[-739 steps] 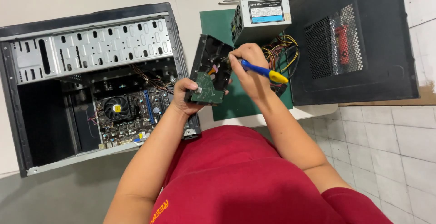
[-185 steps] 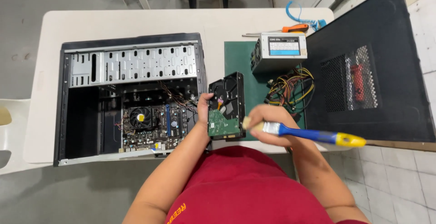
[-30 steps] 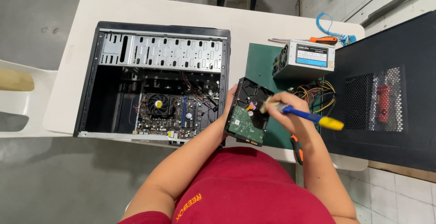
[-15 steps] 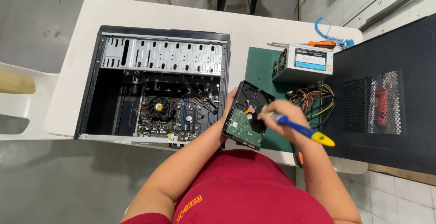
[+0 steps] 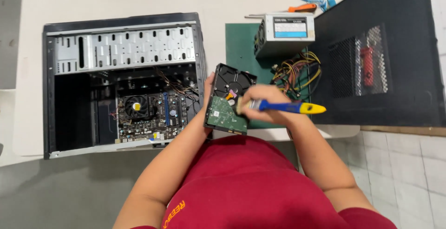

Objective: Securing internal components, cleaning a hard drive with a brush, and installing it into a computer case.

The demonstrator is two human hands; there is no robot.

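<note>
Open black desktop computer case (image 5: pixel 123 82) lies on the white table (image 5: pixel 116 1), green circuit board showing inside. Just right of it, above the table edge, left hand (image 5: pixel 209 87) clasps the black hard drive (image 5: pixel 228 99), green board up. Right hand (image 5: pixel 267 106) fingers wrap 1 blue-and-yellow-handled brush (image 5: pixel 283 107), bristles on the drive.

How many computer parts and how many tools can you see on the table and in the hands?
Computer parts: 4, the open case, hard drive, power supply, black side panel
Tools: 2, the brush, orange-handled screwdriver
Total: 6
</note>
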